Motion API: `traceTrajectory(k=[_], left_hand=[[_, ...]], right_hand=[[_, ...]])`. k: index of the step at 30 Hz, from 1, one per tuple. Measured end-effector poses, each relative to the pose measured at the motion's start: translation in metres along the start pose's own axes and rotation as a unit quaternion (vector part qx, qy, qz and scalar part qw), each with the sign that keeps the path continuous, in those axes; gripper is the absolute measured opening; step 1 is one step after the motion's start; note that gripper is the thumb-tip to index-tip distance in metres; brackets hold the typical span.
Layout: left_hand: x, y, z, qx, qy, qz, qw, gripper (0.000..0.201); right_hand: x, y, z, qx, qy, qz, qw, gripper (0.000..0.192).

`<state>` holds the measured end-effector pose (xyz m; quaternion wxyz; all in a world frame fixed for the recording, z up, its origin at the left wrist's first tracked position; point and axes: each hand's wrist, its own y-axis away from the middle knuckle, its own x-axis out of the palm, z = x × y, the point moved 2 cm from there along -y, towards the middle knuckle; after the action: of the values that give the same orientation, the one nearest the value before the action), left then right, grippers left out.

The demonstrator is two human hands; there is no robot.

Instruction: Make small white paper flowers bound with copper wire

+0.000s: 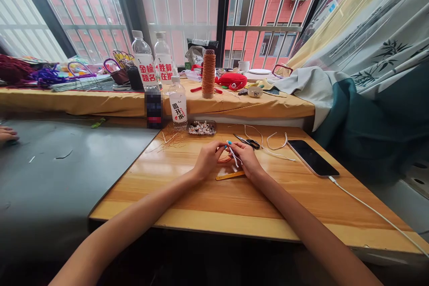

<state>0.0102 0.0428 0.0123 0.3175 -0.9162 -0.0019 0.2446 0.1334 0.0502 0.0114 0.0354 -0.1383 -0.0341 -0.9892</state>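
Note:
My left hand (pixel 211 157) and my right hand (pixel 247 157) meet above the wooden table, fingertips pinched together. A short white cord (pixel 234 157) runs between them, its loose end hanging down toward me. Small blue spots show at the fingertips; whether these are nails or beads I cannot tell. Beneath the hands lies a coil of thin orange thread (pixel 224 160), partly hidden. A yellow ruler (pixel 229 175) rests flat just below, its right end under my right hand. Black-handled scissors (pixel 251 143) lie right behind my right hand.
White cord pieces (pixel 268 152) and a charging phone (pixel 313 157) lie to the right. Behind my hands are a tray of small beads (pixel 201 128), a water bottle (pixel 178 105) and an orange thread spool (pixel 208 73). Another person's hand (pixel 8 134) appears far left.

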Motion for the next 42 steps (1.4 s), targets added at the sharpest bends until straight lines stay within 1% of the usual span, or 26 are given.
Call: traceTrajectory(k=[4,9,14,19,23,28,31,33,35,38,42], left_hand=[[-0.001,-0.002,0.002,-0.066,0.027,-0.001,0.997,0.018],[0.0,-0.002,0.006,-0.124,0.094,0.015,0.988,0.022],[0.002,-0.002,0.006,-0.144,0.136,0.026,0.98,0.021],[0.003,-0.003,0.007,-0.164,0.178,0.048,0.969,0.019],[0.005,-0.005,0.012,-0.178,0.209,0.064,0.959,0.02],[0.006,-0.008,0.013,-0.218,0.271,0.087,0.933,0.023],[0.006,-0.008,0.011,-0.235,0.28,0.103,0.925,0.022],[0.005,-0.009,0.011,-0.236,0.269,0.096,0.929,0.021],[0.004,-0.009,0.012,-0.223,0.249,0.082,0.939,0.021],[0.002,-0.009,0.014,-0.188,0.203,0.075,0.958,0.019],[0.001,-0.008,0.013,-0.136,0.113,0.072,0.982,0.018]], right_hand=[[-0.001,-0.001,0.0,-0.002,0.018,-0.004,1.0,0.027],[-0.003,-0.004,-0.001,-0.042,0.066,0.008,0.997,0.027],[-0.004,-0.004,-0.002,-0.068,0.115,0.011,0.991,0.027],[-0.002,-0.003,0.001,-0.135,0.173,0.011,0.976,0.026],[-0.002,-0.002,0.003,-0.171,0.207,0.014,0.963,0.025],[-0.004,-0.002,0.003,-0.197,0.226,0.002,0.954,0.026],[-0.006,-0.004,0.002,-0.197,0.216,-0.002,0.956,0.025],[-0.007,-0.006,0.0,-0.183,0.201,-0.006,0.962,0.026],[-0.007,-0.008,-0.001,-0.166,0.181,-0.009,0.969,0.027],[-0.007,-0.009,0.0,-0.14,0.143,-0.003,0.98,0.026],[-0.004,-0.007,0.001,-0.088,0.081,0.013,0.993,0.023]])
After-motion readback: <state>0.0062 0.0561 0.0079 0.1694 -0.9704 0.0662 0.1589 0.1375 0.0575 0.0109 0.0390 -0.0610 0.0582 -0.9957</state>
